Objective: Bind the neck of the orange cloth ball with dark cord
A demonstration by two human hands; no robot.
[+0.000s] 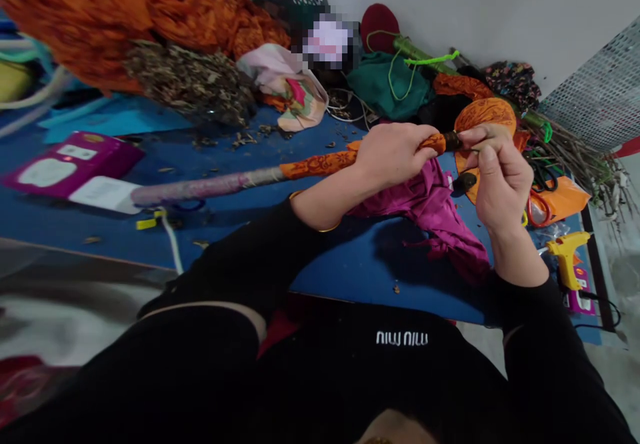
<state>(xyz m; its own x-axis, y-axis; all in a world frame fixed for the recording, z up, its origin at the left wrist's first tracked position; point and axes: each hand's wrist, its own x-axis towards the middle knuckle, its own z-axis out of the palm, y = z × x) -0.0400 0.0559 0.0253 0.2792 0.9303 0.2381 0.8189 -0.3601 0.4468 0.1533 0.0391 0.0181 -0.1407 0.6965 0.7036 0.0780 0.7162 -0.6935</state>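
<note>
Left hand [393, 154] curled around long orange-cloth-wrapped rod [317, 163]. Right hand [505, 181] at dark tip [452, 141], fingertips nearly meeting, can't tell on what; crumpled magenta cloth [430, 207] below fingers.

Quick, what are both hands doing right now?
Left hand: closed around the cloth-wrapped rod.
Right hand: pinched near the rod's end; can't tell what it holds.

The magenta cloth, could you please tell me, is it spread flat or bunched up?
Bunched up: the magenta cloth lies in creased folds.
</note>
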